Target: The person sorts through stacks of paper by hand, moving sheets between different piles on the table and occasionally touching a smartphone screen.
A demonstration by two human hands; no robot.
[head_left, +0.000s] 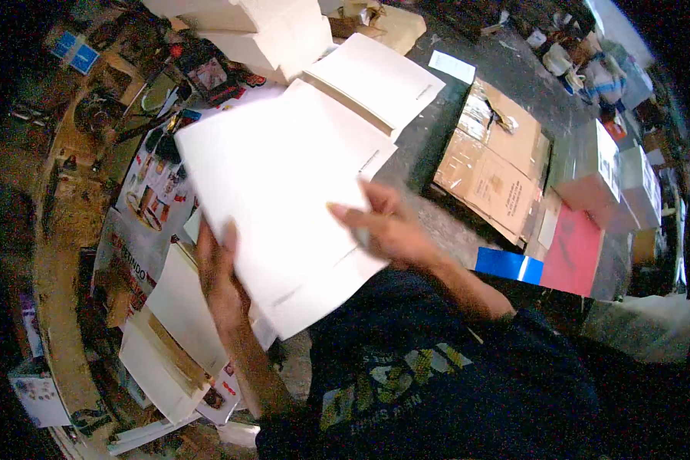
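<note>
While the person stands over the cluttered bench, one low stack of cream paper (169, 337) lies at about 7 o'clock from the work, close to the body where an arm can reach it, and one printed poster (142, 203) is spread beneath at 9 o'clock like a cover for the bench top. The left hand (221, 277) is closed on the lower left edge of a single white sheaf (284, 192), thumb on top and fingers behind. That grip, I would say, keeps the broad paper from sagging as it hangs tilted above the bench at the centre. A taller white stack (264, 34) sits at 12 o'clock, and one more folded sheaf (379, 77) lies just beside it at 1 o'clock. The right hand (391, 228) rests on the sheaf's right edge with its fingers long and nearly straight. Its thumb is hidden, so I cannot tell if it clamps. Two brown cartons (494, 157) lie side by side at 2 o'clock, with one blue sheet (507, 264) and one red sheet (573, 249) at 3 o'clock, and two white boxes (602, 165) beyond them.
</note>
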